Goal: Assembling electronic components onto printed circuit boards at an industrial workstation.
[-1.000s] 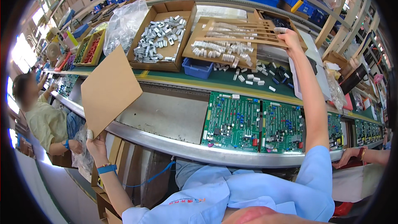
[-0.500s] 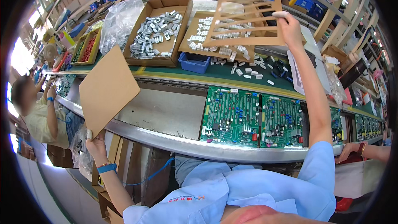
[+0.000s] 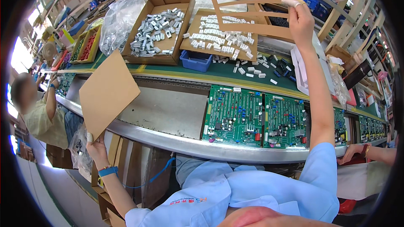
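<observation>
My left hand grips the lower corner of a flat brown cardboard sheet, held tilted over the line's front rail. High on the right, my right hand pinches the edge of a slotted cardboard frame, raised above the far shelf. Below that frame lies a cardboard sheet covered with small white rectangular parts, many in rough rows. More white parts are scattered on the green surface in front of it, beside several dark blue ones.
Green circuit boards sit along the metal conveyor. A carton of silvery metal pieces, a blue bin and a yellow tray of red and green parts stand behind. People work at left and right.
My right hand has lifted the slotted frame up and away, uncovering more of the white parts on the sheet. The plain cardboard in my left hand has barely moved.
</observation>
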A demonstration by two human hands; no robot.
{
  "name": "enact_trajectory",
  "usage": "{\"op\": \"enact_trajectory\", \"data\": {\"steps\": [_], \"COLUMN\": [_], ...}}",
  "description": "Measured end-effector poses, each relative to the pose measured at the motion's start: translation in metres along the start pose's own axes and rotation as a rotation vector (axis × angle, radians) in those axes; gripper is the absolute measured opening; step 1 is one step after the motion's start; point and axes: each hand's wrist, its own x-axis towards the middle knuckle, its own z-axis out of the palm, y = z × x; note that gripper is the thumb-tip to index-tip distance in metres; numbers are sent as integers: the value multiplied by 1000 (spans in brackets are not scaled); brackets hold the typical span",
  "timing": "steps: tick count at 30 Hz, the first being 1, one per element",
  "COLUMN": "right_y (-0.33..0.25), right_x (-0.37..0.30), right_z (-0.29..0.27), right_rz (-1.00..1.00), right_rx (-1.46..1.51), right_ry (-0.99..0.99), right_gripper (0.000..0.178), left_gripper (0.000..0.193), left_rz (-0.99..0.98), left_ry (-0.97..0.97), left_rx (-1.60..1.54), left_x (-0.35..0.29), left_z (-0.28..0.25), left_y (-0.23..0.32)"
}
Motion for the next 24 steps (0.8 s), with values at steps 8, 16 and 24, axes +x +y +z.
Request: {"op": "enact_trajectory", "data": {"steps": [8,16,24], "right_y": [7,-16,-153], "right_x": [13,25,29], "right_z": [-22,-26,11], "right_rz": [342,532,627], "right_rx": [326,741,1188], "right_ry": [105,144,-119], "right_gripper": [17,19,16], "left_gripper": [34,35,42], "left_rz": [35,-47,-210], "left_ry": [-43,-358,-526], "left_rx": [-50,-157,-247], "left_x": [-2,-37,-64], "left_z": [-17,39,146], "left_y": [2,20,19]}}
